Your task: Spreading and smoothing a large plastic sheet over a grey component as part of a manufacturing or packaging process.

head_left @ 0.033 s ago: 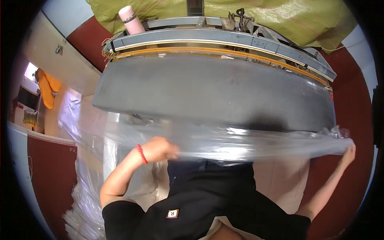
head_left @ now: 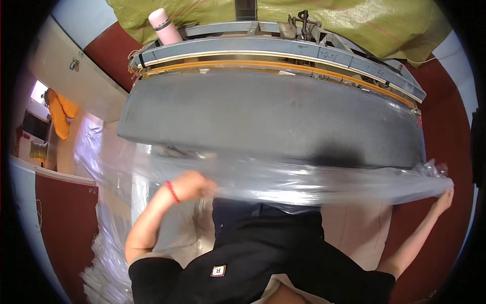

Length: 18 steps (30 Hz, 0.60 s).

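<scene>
**Both hands stretch a clear plastic sheet before the grey machine**

The left hand (head_left: 191, 185) sits low and left of centre, its forearm bent up from the elbow, a red band (head_left: 172, 192) round the wrist. Its fingers are curled shut on the near edge of the plastic sheet (head_left: 304, 180), which blurs over the knuckles. The right hand (head_left: 444, 198) is flung far out to the right, the arm nearly straight and angled upward, fingers pinching the bunched end of the sheet.

The sheet runs taut between the two hands as a glossy band, just in front of the grey machine bed (head_left: 273, 114). More clear plastic (head_left: 104, 253) hangs and piles at the lower left.

A pink bottle (head_left: 164, 25) stands on the machine's far left corner, near a green tarp (head_left: 354, 23). An orange cloth (head_left: 59, 114) hangs at the far left.
</scene>
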Tool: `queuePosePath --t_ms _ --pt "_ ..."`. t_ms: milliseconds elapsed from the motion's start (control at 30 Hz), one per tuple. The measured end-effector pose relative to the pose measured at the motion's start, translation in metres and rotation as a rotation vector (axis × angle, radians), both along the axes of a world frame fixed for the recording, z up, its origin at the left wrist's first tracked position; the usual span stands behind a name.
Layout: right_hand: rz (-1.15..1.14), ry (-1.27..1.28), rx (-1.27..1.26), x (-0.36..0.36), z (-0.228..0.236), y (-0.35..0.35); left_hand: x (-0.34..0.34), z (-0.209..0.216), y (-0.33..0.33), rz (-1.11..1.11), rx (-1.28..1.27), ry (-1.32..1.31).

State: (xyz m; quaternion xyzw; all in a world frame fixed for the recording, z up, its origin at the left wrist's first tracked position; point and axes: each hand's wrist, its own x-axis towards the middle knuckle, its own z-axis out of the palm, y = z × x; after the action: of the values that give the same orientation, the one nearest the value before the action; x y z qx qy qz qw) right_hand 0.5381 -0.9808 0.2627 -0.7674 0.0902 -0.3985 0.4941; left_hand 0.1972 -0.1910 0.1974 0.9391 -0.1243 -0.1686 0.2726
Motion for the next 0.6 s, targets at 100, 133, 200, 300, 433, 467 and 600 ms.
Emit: queuePosePath --t_ms 100,133,200,300,433,467,600 --pt "-0.176 0.065 -0.054 0.026 -0.01 -0.012 -0.037 0.021 0.117 0.647 -0.055 0.285" --pt "-0.038 0.137 -0.29 0.035 -0.015 -0.017 -0.033 0.051 0.15 0.769 0.136 0.276" --pt "0.266 0.244 -0.548 0.061 -0.042 0.012 -0.049 0.109 0.228 0.713 0.362 -0.25" --pt "0.494 0.317 -0.647 0.061 -0.055 0.118 -0.027 0.207 0.246 1.081 0.81 -1.24" --pt "0.474 0.343 -0.717 0.043 -0.058 0.182 0.055 0.139 0.197 1.007 0.514 -1.583" --pt "0.516 0.416 -0.65 0.043 -0.058 0.195 0.051 0.094 0.222 1.048 0.675 -0.943" --pt "0.699 0.518 -0.641 0.022 -0.029 0.253 0.02 -0.024 0.277 1.177 0.632 -0.189"
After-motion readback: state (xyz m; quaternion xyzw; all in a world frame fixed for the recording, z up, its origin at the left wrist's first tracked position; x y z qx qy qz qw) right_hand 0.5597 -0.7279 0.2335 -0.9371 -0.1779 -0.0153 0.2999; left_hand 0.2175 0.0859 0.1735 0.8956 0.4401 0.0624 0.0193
